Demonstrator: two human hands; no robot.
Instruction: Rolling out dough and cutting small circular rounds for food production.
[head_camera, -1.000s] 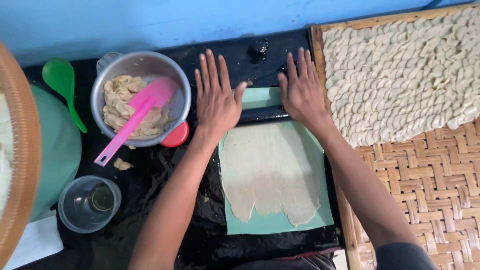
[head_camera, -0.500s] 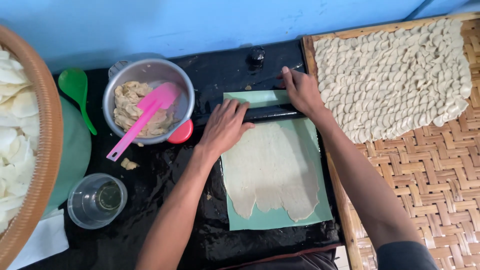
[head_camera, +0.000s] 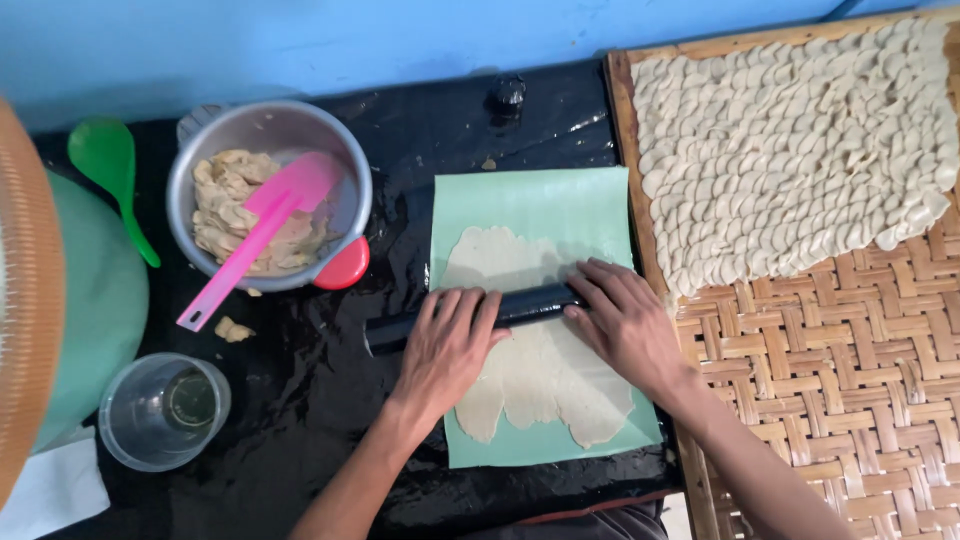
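A thin sheet of pale dough (head_camera: 505, 262) lies on a light green mat (head_camera: 560, 205) on a black-covered table. Across the middle of the sheet lies a black rolling pin (head_camera: 528, 304). My left hand (head_camera: 445, 350) presses flat on the pin's left part. My right hand (head_camera: 625, 320) presses on its right end. Both palms face down with fingers stretched over the pin.
A metal bowl (head_camera: 345, 190) of dough scraps with a pink spatula (head_camera: 250, 245) stands at the left. Nearby are a green spoon (head_camera: 108, 165), a clear cup (head_camera: 165, 408) and a green basin (head_camera: 90, 310). A woven tray (head_camera: 850, 380) at the right holds several cut dough pieces (head_camera: 790, 150).
Both hands have drawn the rolling pin toward me, from the mat's far edge to the middle of the dough sheet. The far part of the dough is uncovered now.
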